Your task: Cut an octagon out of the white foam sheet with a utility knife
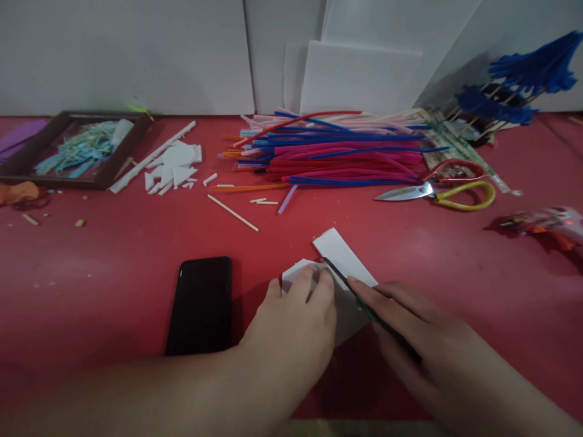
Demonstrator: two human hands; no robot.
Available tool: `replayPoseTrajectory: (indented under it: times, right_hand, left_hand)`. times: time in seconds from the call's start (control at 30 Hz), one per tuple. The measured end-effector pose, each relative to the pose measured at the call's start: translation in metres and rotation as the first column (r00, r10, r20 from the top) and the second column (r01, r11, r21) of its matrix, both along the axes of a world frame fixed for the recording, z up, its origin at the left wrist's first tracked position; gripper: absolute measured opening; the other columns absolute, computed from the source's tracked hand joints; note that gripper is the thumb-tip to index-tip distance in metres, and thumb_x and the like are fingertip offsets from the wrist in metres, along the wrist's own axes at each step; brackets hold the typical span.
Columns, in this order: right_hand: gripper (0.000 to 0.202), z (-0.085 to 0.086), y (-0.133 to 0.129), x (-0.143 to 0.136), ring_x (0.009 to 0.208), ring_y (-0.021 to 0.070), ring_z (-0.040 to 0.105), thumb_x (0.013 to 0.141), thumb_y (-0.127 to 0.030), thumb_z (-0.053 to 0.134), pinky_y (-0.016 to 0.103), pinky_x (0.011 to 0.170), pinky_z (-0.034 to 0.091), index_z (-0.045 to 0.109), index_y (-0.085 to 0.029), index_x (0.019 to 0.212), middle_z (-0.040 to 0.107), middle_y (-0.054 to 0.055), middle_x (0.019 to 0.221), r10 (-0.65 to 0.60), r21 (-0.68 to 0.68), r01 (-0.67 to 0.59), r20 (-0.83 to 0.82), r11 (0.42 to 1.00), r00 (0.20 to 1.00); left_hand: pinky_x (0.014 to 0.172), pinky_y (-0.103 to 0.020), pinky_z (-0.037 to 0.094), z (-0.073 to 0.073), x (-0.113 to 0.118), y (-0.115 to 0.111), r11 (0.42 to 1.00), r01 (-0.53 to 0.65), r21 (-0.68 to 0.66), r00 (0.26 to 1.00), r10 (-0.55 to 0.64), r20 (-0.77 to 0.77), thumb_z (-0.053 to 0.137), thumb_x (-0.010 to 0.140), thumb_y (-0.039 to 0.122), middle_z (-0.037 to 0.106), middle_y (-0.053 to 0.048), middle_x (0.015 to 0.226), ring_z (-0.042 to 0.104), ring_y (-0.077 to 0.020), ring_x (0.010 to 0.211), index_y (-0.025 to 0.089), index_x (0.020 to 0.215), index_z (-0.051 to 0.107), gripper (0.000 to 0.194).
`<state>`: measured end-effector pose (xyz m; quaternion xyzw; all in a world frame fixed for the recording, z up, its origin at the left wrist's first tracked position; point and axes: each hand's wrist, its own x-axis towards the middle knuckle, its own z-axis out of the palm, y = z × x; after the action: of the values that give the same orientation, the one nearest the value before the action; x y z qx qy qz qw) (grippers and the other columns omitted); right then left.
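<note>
A white sheet piece (pixel 348 318) lies on the red table. My left hand (pixel 296 321) presses on it from above, its fingers bent a little and slightly apart, gripping nothing. In my right hand (pixel 410 331) is a slim dark craft knife (pixel 364 306), held with the fingers closed round it. The knife's tip rests at the boundary between the sheet piece and a white strip (pixel 341 252), which points up and to the left. Part of the sheet is hidden under my left hand.
A black phone (pixel 200 306) lies left of my left hand. Farther back are coloured pipe cleaners (pixel 341 155), scissors (pixel 464 195), white scraps (pixel 175 161) and a brown frame (pixel 102 173). Thin sticks (pixel 232 212) lie nearer. At the right are a glue gun (pixel 565 224) and blue umbrella-like pieces (pixel 532 67).
</note>
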<state>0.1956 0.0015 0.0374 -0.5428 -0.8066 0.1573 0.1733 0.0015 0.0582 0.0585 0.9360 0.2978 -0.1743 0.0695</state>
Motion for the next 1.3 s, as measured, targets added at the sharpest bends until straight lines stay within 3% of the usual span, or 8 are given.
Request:
replayPoseTrajectory:
  times: [0.27,0.5,0.73,1.07,1.3]
  right_hand:
    - [0.048,0.003,0.002,-0.002,0.065,0.0157,0.073,0.096,-0.012,0.037,0.022,0.047,0.057,0.062,-0.014,0.137,0.073,0.015,0.103,0.002,0.017,-0.003,0.023,1.000,1.000]
    - [0.055,-0.010,-0.009,-0.003,0.063,0.0156,0.069,0.096,-0.012,0.037,0.028,0.055,0.059,0.056,-0.021,0.146,0.070,0.013,0.109,-0.075,0.005,0.075,0.018,0.997,0.997]
    - [0.053,0.006,0.002,-0.004,0.046,0.0119,0.059,0.088,-0.009,0.040,0.027,0.047,0.056,0.064,-0.013,0.136,0.073,0.013,0.098,0.010,0.003,-0.010,0.100,1.000,0.995]
    - [0.056,-0.008,-0.009,-0.006,0.056,0.0148,0.064,0.091,-0.008,0.037,0.032,0.057,0.059,0.058,-0.017,0.143,0.070,0.012,0.104,-0.065,0.024,0.063,0.075,0.998,0.995]
    - [0.058,-0.002,-0.005,-0.001,0.055,0.0138,0.064,0.092,-0.008,0.039,0.030,0.055,0.059,0.057,-0.021,0.146,0.069,0.012,0.106,-0.025,-0.027,0.027,0.080,0.999,0.996]
  left_hand:
    - [0.097,-0.053,0.060,0.000,-0.001,-0.001,1.000,-0.005,0.013,1.000,0.004,0.025,0.051,0.104,0.031,0.051,-0.016,0.156,0.049,-0.0356,0.141,0.013,0.149,0.050,0.049]
    - [0.097,-0.056,0.060,0.001,0.000,0.002,1.000,0.025,0.006,1.000,-0.025,-0.004,0.046,0.105,0.029,0.053,-0.016,0.154,0.049,-0.0362,0.142,0.015,0.150,0.050,0.047]
    - [0.097,-0.050,0.062,0.003,0.001,0.004,1.000,0.014,-0.008,0.999,-0.014,-0.031,0.042,0.107,0.026,0.051,-0.016,0.155,0.047,-0.0350,0.144,0.011,0.155,0.041,0.050]
    - [0.094,-0.053,0.063,0.000,-0.002,0.004,1.000,0.020,0.010,1.000,-0.020,-0.001,0.041,0.107,0.024,0.053,-0.015,0.153,0.051,-0.0354,0.140,0.013,0.154,0.043,0.049]
    - [0.092,-0.052,0.064,0.000,-0.004,0.000,0.999,0.033,0.021,0.999,-0.033,-0.004,0.045,0.107,0.028,0.050,-0.015,0.156,0.050,-0.0364,0.141,0.015,0.153,0.046,0.048]
